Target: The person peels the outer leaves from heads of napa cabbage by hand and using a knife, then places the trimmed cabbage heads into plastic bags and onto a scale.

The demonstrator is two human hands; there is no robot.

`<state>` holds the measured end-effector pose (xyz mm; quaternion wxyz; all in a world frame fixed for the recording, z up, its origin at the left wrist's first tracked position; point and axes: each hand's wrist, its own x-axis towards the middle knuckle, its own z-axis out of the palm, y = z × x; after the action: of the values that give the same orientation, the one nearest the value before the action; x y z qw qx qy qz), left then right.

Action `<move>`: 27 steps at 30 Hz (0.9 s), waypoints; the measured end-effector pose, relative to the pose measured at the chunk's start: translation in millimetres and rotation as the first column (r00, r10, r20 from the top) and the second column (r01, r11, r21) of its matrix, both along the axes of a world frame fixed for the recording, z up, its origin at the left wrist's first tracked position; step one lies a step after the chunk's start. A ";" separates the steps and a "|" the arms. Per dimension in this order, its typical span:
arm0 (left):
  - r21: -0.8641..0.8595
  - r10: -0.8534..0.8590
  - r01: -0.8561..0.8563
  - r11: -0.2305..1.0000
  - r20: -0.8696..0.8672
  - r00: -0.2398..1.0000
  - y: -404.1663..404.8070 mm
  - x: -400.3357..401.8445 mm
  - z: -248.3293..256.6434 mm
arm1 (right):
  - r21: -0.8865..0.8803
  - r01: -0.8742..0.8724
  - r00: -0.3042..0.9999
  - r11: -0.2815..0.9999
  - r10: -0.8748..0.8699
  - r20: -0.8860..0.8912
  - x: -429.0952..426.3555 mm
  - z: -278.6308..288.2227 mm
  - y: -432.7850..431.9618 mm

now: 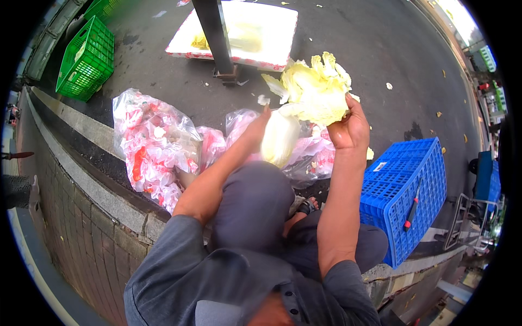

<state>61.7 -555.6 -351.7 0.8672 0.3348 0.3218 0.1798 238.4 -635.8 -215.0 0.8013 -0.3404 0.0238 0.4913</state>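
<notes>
Before my raised knee, a pale napa cabbage (280,138) is held at its side by my left hand (261,122). Part of that hand is hidden behind the cabbage. My right hand (351,126) grips a loose bunch of yellow cabbage leaves (316,89), a little above and right of the head. The lower leaves meet the top of the cabbage; whether they are still joined to it I cannot tell. Beneath both hands lie clear and pink plastic bags (316,153) on the ground.
A knife (412,212) with a black-and-red handle rests on an upturned blue plastic crate (397,175) at my right. A dark post (218,40) rises before a white foam box (273,24) holding cabbage. Farther left are a bulging bag of plastic waste (153,138) and a green crate (87,61).
</notes>
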 end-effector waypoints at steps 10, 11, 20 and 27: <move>-0.121 -0.020 0.040 0.992 0.159 0.987 3.0 -4.2 -10.7 | 0.215 0.144 0.963 0.966 -0.187 0.196 113.1 -2.8 81.1; -0.033 0.003 0.002 0.999 0.139 0.990 4.8 -7.3 -15.9 | 0.242 0.161 0.952 0.957 -0.215 0.217 117.1 -9.6 87.2; -0.245 0.138 -0.078 0.966 0.237 0.962 8.4 -2.7 -35.6 | -0.477 0.082 0.688 0.875 0.296 0.662 44.4 -209.5 -10.3; -0.069 0.196 -0.184 0.981 0.302 0.933 13.6 5.5 -7.1 | -0.435 0.037 0.223 0.900 0.417 0.881 -58.3 -173.7 -21.1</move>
<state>67.2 -542.0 -358.8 0.8918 0.2528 0.2172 0.3061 180.1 -656.9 -388.7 0.4986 -0.7103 -0.4228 0.2610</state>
